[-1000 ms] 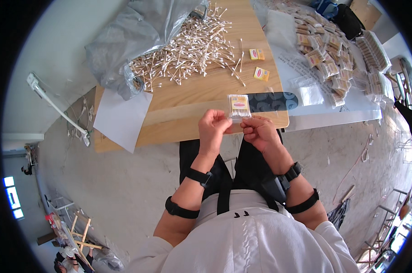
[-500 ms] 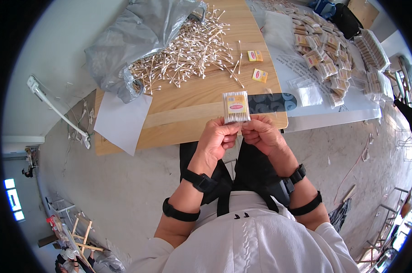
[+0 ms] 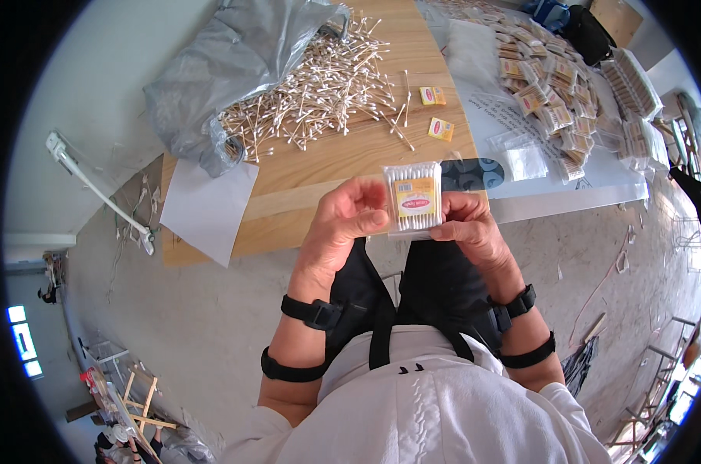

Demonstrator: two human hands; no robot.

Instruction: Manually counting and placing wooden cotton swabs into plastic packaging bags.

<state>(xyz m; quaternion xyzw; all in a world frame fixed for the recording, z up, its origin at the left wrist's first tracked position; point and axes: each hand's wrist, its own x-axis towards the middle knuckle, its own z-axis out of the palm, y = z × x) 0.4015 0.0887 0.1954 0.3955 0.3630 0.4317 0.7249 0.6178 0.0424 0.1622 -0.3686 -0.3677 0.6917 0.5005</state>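
Note:
A clear packet of cotton swabs (image 3: 414, 199) with a yellow label stands upright before me, just over the near table edge. My right hand (image 3: 468, 224) pinches its lower right corner between thumb and fingers. Along the packet's left side, my left hand (image 3: 341, 224) has its thumb and bent fingers apart, the thumb tip close to the packet edge; whether it touches is unclear. Beyond, two small yellow label cards (image 3: 433, 96) lie on the wooden table (image 3: 304, 182). A heap of loose cotton swabs (image 3: 312, 97) spills from a grey plastic bag (image 3: 211, 77).
A white paper sheet (image 3: 209, 207) overhangs the table's left front corner. To the right, many filled swab packets (image 3: 555, 93) are piled on a plastic-covered surface (image 3: 513, 207), near empty clear bags (image 3: 520, 158). A dark patterned strip (image 3: 474, 175) lies at the table's right edge.
The packet has come closer to me and slightly right. My left hand has released its lower edge and moved left, fingers opening, while my right hand keeps its hold.

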